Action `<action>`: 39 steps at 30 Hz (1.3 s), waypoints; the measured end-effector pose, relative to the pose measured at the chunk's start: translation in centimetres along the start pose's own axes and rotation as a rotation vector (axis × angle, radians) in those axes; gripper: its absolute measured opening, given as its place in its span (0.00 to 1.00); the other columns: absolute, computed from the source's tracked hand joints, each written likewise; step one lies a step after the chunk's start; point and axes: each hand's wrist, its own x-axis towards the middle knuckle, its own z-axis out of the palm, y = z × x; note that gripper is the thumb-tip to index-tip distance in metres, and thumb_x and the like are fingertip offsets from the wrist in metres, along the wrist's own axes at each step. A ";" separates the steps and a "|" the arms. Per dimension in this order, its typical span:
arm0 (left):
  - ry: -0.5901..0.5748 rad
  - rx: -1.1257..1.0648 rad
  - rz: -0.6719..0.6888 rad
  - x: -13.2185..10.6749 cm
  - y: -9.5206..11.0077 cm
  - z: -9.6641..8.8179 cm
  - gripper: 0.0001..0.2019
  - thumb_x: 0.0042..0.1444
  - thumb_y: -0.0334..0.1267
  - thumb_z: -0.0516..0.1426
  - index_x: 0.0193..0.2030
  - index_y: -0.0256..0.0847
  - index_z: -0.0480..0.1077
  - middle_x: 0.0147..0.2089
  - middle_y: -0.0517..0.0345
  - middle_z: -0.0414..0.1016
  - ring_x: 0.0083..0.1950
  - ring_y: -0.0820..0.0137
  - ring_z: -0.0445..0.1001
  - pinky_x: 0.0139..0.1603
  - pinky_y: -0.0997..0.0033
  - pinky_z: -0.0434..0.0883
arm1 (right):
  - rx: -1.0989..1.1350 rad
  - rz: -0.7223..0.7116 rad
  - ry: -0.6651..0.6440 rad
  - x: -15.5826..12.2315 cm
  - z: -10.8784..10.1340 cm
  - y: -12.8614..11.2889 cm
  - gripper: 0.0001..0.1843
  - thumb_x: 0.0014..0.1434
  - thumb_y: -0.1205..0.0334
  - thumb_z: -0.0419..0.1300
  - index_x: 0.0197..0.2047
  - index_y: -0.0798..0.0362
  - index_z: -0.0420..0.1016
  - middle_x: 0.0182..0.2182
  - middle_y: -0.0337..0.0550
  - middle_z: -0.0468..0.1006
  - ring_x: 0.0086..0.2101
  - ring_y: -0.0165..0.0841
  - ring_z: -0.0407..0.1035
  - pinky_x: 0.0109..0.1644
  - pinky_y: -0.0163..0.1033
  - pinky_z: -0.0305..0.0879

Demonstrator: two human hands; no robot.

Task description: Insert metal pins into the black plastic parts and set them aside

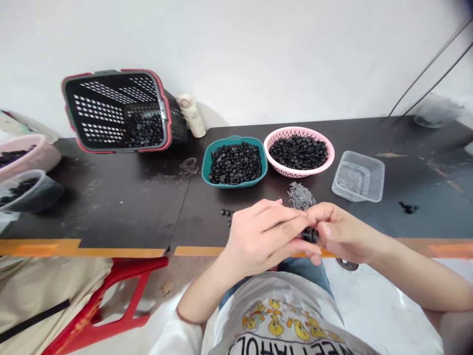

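My left hand [262,234] and my right hand [338,231] meet over the near edge of the dark table [121,197]. Both pinch a small black round part [310,235] between their fingertips. Just beyond the hands lies a small pile of grey screws [301,195]. Behind it stand a teal basket [207,167] and a pink round basket [328,160], each filled with black round parts. A few loose black parts [226,213] lie left of my left hand.
A clear plastic tub [358,176] sits right of the pink basket. A black and red crate [116,111] lies tipped on its side at the back left. Bowls with black parts [25,190] stand at the far left. A red stool [111,301] is below the table edge.
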 end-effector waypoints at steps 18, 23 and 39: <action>-0.086 0.133 0.046 -0.1 0.9 -1.0 0.16 0.68 0.46 0.55 0.46 0.35 0.77 0.42 0.56 0.84 0.39 0.73 0.81 0.51 0.70 0.81 | -0.098 0.063 -0.032 0.1 0.8 -0.9 0.19 0.47 0.49 0.77 0.29 0.57 0.81 0.20 0.36 0.76 0.22 0.26 0.69 0.32 0.34 0.73; -0.116 0.103 0.069 0.0 1.0 -1.0 0.16 0.68 0.46 0.55 0.47 0.35 0.77 0.43 0.57 0.84 0.39 0.72 0.81 0.48 0.71 0.81 | -0.132 0.092 -0.038 -0.2 1.0 -1.1 0.20 0.48 0.49 0.76 0.30 0.58 0.81 0.21 0.38 0.77 0.26 0.29 0.72 0.34 0.35 0.72; -0.065 0.066 0.011 0.0 0.4 -1.0 0.15 0.64 0.45 0.59 0.46 0.35 0.77 0.40 0.55 0.84 0.39 0.72 0.79 0.44 0.73 0.80 | -0.103 -0.097 0.021 -0.5 0.5 0.7 0.15 0.56 0.51 0.72 0.34 0.55 0.84 0.26 0.41 0.82 0.28 0.29 0.77 0.38 0.34 0.75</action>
